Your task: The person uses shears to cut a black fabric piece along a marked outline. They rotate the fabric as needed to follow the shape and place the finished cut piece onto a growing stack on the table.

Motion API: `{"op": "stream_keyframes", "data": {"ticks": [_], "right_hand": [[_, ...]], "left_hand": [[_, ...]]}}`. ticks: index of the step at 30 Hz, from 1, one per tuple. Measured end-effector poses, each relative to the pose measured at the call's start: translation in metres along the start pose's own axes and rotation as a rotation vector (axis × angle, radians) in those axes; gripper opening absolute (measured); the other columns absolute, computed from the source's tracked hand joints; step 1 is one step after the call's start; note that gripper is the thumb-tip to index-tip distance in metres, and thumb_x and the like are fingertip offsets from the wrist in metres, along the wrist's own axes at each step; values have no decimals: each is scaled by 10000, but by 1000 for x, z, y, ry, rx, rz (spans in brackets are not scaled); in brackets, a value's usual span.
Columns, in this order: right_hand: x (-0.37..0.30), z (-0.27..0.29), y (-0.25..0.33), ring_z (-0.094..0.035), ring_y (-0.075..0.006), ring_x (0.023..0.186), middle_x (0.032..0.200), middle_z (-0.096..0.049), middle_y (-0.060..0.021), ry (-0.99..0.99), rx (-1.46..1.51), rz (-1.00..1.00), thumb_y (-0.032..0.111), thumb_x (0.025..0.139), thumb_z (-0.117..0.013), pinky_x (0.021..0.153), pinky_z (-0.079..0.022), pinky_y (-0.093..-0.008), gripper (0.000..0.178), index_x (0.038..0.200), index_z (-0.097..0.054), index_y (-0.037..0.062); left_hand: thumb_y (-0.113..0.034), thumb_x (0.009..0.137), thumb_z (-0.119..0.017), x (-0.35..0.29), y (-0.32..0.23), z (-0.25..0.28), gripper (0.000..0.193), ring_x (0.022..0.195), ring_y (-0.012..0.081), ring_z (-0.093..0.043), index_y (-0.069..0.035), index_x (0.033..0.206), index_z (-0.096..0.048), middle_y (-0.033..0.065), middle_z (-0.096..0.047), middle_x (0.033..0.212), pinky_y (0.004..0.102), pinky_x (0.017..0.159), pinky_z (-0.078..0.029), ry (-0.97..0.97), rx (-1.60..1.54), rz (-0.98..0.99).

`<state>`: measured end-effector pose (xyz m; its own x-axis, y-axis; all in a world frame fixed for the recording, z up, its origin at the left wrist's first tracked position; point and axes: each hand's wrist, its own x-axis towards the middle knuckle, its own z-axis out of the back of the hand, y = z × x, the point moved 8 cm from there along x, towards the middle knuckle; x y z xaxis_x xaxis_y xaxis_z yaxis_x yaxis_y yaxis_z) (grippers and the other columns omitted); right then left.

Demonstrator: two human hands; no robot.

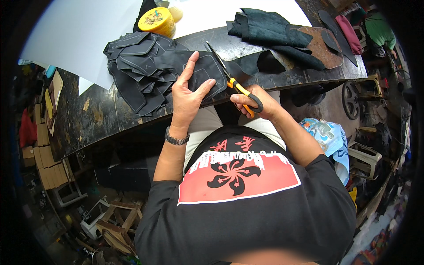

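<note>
Nearest the camera, the black T-shirt with a red printed panel is covering the person's torso, and pale trousers are showing beyond its hem. Both bare forearms are reaching forward and inward, the left rising almost straight and wearing a dark metal-link wristwatch, the right slanting in with its elbow bent outward. The right hand is curling tightly around the yellow-and-black handles of a pair of long dark-bladed scissors, just beyond the table's near edge. The scissors are pointing away from the person and to the left, their long axis slanting from the fist up to the tip; how far the blades are parted is hard to tell. The left hand is lying over a flat black leather-like sheet with pale outlines, forefinger stretching forward and thumb reaching right; its other fingers are hidden, so whether they are gripping cannot be told. That sheet is extending sideways along the scarred black table, its right end lying beside the blades. Left of it, a heap of cut black pieces is spreading. Farther off, folded dark-green leather-like material is lying right, and a round yellow-lidded tub is standing left.
</note>
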<state>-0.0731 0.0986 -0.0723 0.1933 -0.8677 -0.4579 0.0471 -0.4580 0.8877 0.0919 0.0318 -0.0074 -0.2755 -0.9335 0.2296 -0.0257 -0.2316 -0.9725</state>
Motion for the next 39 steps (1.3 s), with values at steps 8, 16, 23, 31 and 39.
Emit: {"op": "stream_keyframes", "data": {"ticks": [8, 16, 23, 31, 39], "right_hand": [[-2, 4, -2, -519, -103, 415, 511, -527, -32, 23, -20, -10, 413, 778, -742, 389, -371, -220, 439, 604, -580, 44], [-2, 9, -3, -509, -99, 409, 500, -520, -26, 2, -80, -10, 423, 770, -751, 378, -361, -219, 447, 595, -576, 51], [-2, 17, -5, -506, -97, 409, 496, -515, -23, 41, -175, -63, 400, 778, -752, 371, -355, -220, 432, 607, -575, 45], [-4, 28, -5, -484, -111, 395, 476, -488, -32, 25, -240, -58, 484, 730, -779, 377, -351, -247, 527, 559, -542, 46], [-6, 36, -2, -497, -108, 388, 481, -498, -29, 65, -255, -56, 393, 722, -802, 350, -344, -234, 444, 608, -567, 34]], "left_hand": [[-28, 763, -756, 0, 5, 1, 684, 1172, 150, -526, 24, 1375, -455, 138, -528, 1359, 281, 1019, -392, 10, 29, -33], [-28, 757, -761, 0, 13, 0, 687, 1231, 163, -492, 22, 1372, -460, 136, -510, 1380, 290, 1053, -358, 25, -20, 14], [-9, 748, -761, 1, 19, 2, 699, 1251, 157, -474, 19, 1376, -456, 124, -506, 1385, 287, 1069, -337, 70, -73, 75], [11, 739, -759, 2, 18, 0, 694, 1206, 145, -502, 15, 1369, -469, 122, -525, 1361, 269, 1033, -379, 116, -66, 71], [44, 739, -741, 0, 19, -1, 691, 1181, 128, -507, 11, 1373, -467, 110, -515, 1364, 268, 1015, -404, 154, -144, 119]]}}
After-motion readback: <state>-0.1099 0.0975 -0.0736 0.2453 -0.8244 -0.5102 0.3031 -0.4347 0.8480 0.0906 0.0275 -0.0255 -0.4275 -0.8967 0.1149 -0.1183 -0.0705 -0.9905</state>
